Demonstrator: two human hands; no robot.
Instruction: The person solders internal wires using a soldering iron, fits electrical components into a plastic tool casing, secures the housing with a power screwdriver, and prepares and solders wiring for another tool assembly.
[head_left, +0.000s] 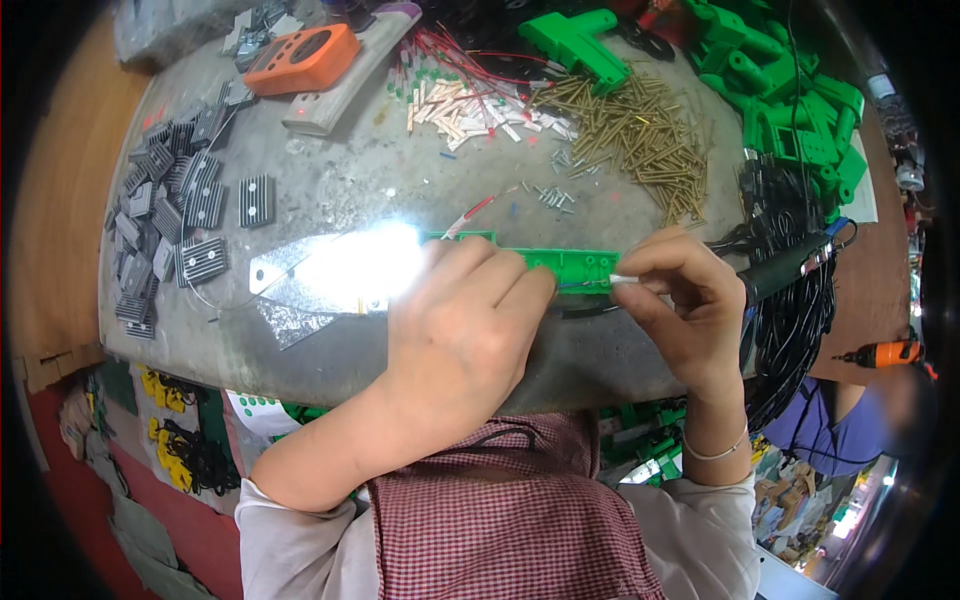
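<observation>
My left hand (468,318) is closed over the left part of a narrow green plastic housing (575,264), and its fingers hide much of that part. From the left, a pointed metal plate (275,280) reaches toward this hand, with glare washing out its middle. A thumb-and-finger pinch of my right hand (688,295) grips a small white piece (624,280) at the housing's right end. Thin wire shows inside the housing near that piece. Just beyond my left hand, a red-and-white lead (468,216) sticks up.
Finned grey heat sinks (203,204) are heaped at left. Farther back are an orange multimeter (303,58), white parts with red wires (455,105), brass screws (640,135) and green housings (790,90). Black cables (790,330) lie at right, near another person (835,425).
</observation>
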